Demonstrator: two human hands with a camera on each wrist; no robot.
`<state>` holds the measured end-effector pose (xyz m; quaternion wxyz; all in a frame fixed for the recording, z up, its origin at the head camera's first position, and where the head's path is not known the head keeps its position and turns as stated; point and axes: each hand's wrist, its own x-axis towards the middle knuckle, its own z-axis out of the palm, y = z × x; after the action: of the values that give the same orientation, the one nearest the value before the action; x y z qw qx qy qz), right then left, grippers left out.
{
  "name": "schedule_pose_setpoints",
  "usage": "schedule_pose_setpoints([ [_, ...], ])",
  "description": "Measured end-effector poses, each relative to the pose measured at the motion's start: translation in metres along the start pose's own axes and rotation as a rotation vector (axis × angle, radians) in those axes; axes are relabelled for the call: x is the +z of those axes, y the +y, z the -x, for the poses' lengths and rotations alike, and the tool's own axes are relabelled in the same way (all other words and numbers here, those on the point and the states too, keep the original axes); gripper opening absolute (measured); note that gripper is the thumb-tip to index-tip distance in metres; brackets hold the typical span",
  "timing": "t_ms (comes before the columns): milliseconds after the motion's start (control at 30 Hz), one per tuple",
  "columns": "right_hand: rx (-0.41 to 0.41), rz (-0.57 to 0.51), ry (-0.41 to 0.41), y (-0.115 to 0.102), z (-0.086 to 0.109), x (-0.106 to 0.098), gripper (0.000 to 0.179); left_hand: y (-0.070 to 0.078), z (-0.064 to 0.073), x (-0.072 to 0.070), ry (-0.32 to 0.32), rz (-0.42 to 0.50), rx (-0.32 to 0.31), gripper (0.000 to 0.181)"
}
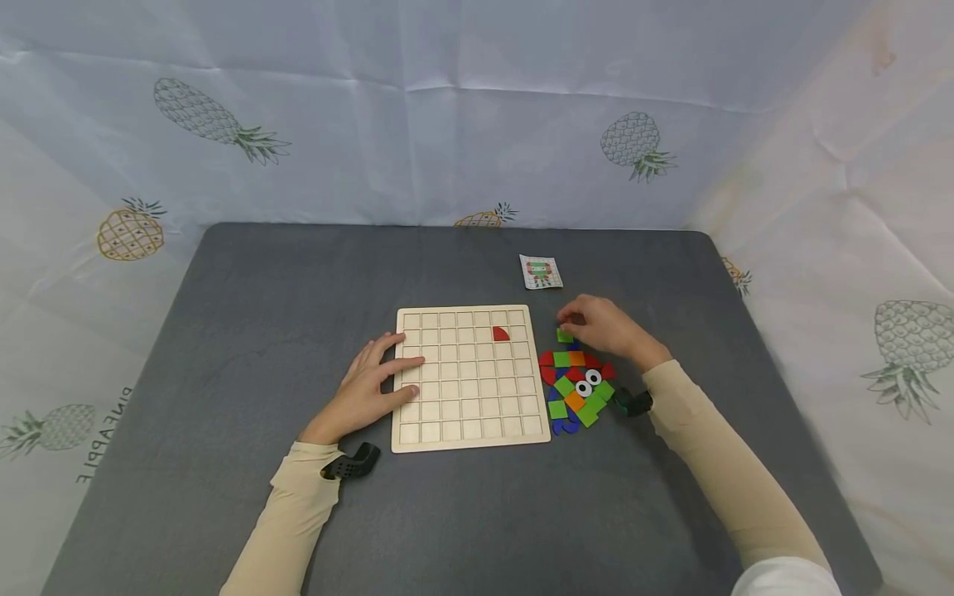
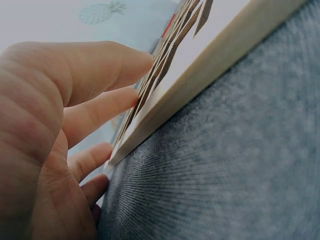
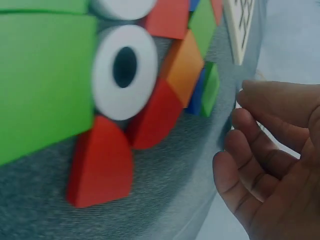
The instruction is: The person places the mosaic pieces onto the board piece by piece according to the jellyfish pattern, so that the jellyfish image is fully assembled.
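Note:
A pale wooden grid board (image 1: 469, 377) lies on the dark table, with one red quarter-round piece (image 1: 500, 334) in a cell toward its upper right. My left hand (image 1: 368, 389) rests at the board's left edge, fingers spread and the thumb over the border. Beyond the board's right side, my right hand (image 1: 604, 323) hovers with loosely curved fingers above a green square (image 1: 564, 336). In the right wrist view that green piece (image 3: 210, 90) leans by a blue one, apart from the fingertips. No piece shows between the thumb and fingers.
A pile of pieces sits right of the board: green squares (image 1: 589, 412), orange squares (image 1: 575, 401), red pieces (image 1: 547, 375), blue pieces (image 1: 570, 428) and white eye rings (image 1: 584, 388). A small pattern card (image 1: 541, 272) lies behind. Pineapple-print cloth (image 1: 432, 149) surrounds the table.

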<state>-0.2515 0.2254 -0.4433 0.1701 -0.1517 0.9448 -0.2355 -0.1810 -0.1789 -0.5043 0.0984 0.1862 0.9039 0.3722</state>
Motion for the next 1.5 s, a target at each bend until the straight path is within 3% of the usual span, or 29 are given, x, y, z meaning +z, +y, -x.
schedule_pose_setpoints([
  [367,0.029,0.103,-0.023,0.009,-0.001,0.01,0.03,-0.001,0.001,0.0,0.001,0.006,0.003,0.05],
  [633,0.057,0.067,-0.029,0.007,-0.003,0.007,0.022,-0.001,0.001,0.0,0.003,-0.002,0.007,0.05],
  [800,0.04,0.017,0.019,0.001,-0.008,0.0,0.017,-0.001,0.0,0.001,-0.005,0.002,0.005,0.05],
  [1067,-0.014,-0.11,0.068,-0.02,-0.025,-0.009,0.016,-0.003,0.001,0.001,0.009,0.007,0.029,0.049],
  [1500,-0.15,-0.2,0.029,-0.061,-0.046,-0.001,0.014,-0.005,0.002,0.001,0.013,0.016,0.053,0.048],
])
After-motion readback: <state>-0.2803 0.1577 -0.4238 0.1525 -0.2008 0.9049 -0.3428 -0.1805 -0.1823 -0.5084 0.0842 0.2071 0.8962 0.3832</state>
